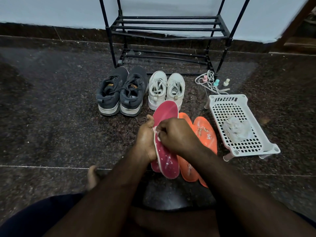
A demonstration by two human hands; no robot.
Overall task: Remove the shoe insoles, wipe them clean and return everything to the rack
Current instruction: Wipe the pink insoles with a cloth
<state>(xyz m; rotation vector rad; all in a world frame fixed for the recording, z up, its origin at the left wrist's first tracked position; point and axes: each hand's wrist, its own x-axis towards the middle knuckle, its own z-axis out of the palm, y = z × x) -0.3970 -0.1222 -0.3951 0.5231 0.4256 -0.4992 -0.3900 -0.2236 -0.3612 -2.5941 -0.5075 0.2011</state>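
From my head view, my left hand [145, 141] grips the edge of a flat pink foam insole [165, 134] flecked with white bits; my right hand [174, 134], fingers curled, pinches a white scrap against it. Two orange insoles [205, 134] lie just right.

view: head, single wide-angle | position: above the seated person's lap | facing: forward and down at the floor [51, 108] | range: forearms fill the bottom, close; rack [168, 28] farthest, top centre against the wall | overlap: no second view
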